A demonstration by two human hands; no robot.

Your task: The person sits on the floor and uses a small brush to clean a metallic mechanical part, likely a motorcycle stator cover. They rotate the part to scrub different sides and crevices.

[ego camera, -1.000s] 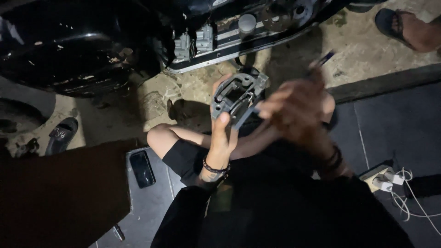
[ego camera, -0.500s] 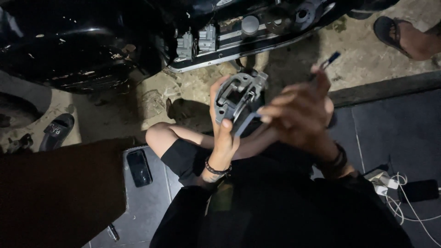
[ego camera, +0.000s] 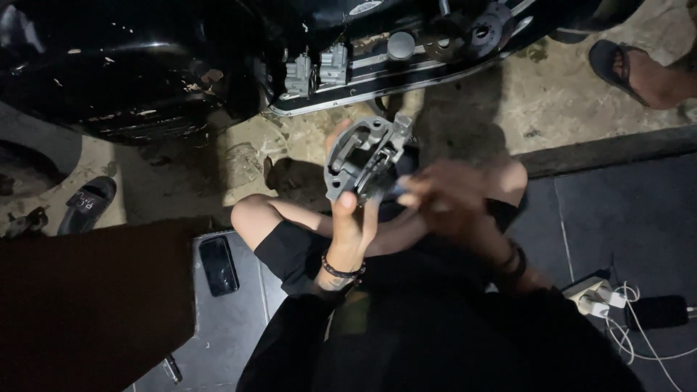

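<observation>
My left hand point(ego camera: 348, 221) is raised in front of me, shut on the lower edge of a grey cast-metal part point(ego camera: 363, 156) with openings and a bracket; a dark bracelet circles that wrist. My right hand point(ego camera: 450, 199) is blurred, right beside the part, its fingers curled around a thin dark tool point(ego camera: 401, 190) of which only a short end shows, touching the part's right side. I sit cross-legged in black clothes, my bare knee point(ego camera: 250, 214) below the part.
A black motorcycle body point(ego camera: 145, 65) with an exposed engine cover point(ego camera: 392, 58) fills the top. On the dark mat are a phone point(ego camera: 218, 265), a power strip with chargers point(ego camera: 597, 294) and cables. There is a brown board point(ego camera: 94, 305) on the left, a sandal point(ego camera: 87, 203), and another person's sandalled foot point(ego camera: 639, 69).
My right hand has come down and left against the part; the tool's tip no longer sticks up above it. The view has shifted slightly, and my left hand keeps its hold.
</observation>
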